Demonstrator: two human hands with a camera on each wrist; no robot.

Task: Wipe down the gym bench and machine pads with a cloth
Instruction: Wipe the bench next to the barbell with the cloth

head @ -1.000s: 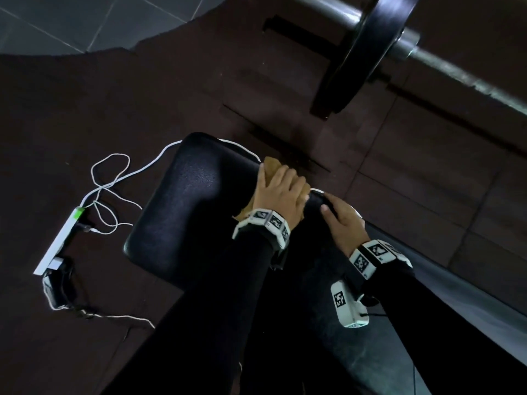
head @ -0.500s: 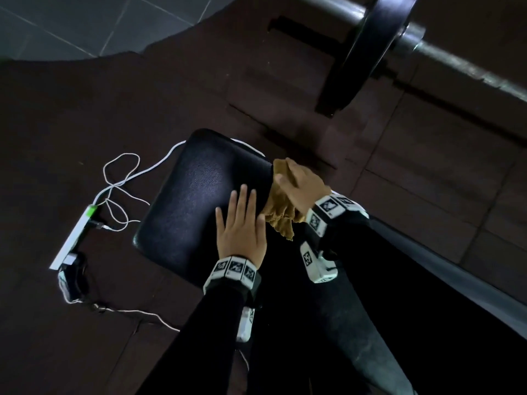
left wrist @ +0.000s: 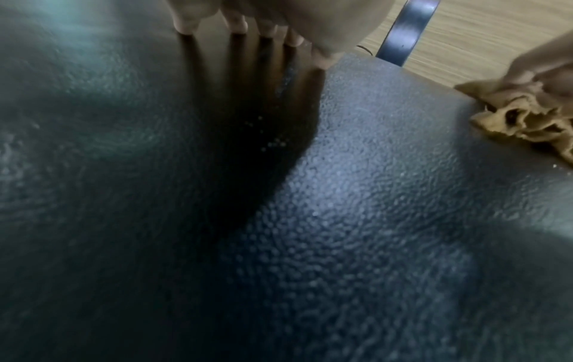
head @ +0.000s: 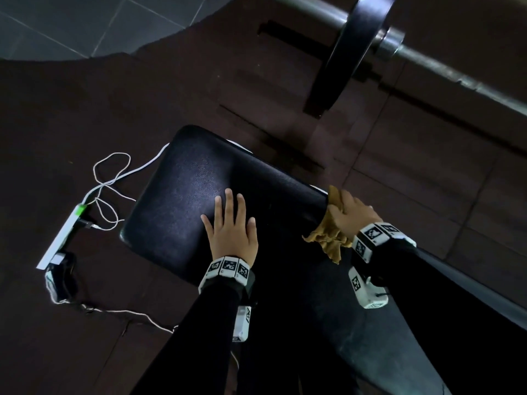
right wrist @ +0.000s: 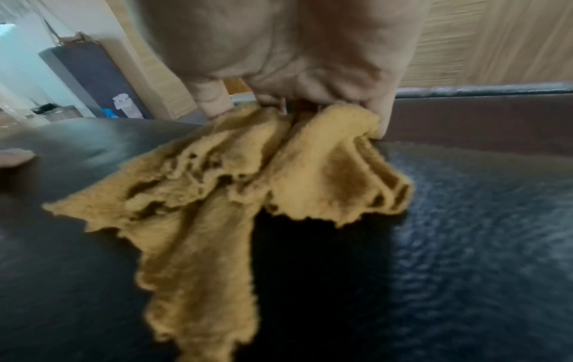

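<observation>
A black padded gym bench [head: 182, 201] runs from the middle of the head view down to the lower right. My left hand [head: 231, 223] lies flat on the pad with straight, spread fingers [left wrist: 186, 22]. At the bench's right edge my right hand [head: 349, 213] grips a crumpled mustard-yellow cloth [head: 328, 238], which trails back over the pad [right wrist: 465, 232]. In the right wrist view the fingers [right wrist: 214, 102] curl over the bunched top of the cloth [right wrist: 217, 196]. From the left wrist the cloth [left wrist: 527, 120] shows at the far right edge of the pad [left wrist: 372, 196].
A barbell with a black weight plate [head: 345, 52] lies on the dark rubber floor beyond the bench. To the left on the floor lie a white power strip [head: 61, 238] and looping white cables [head: 111, 178]. Grey tiles [head: 71, 21] show at the top left.
The cloth passed from my left hand to my right, which dragged it to the bench's right edge. My left hand came back and settled flat on the middle of the pad.
</observation>
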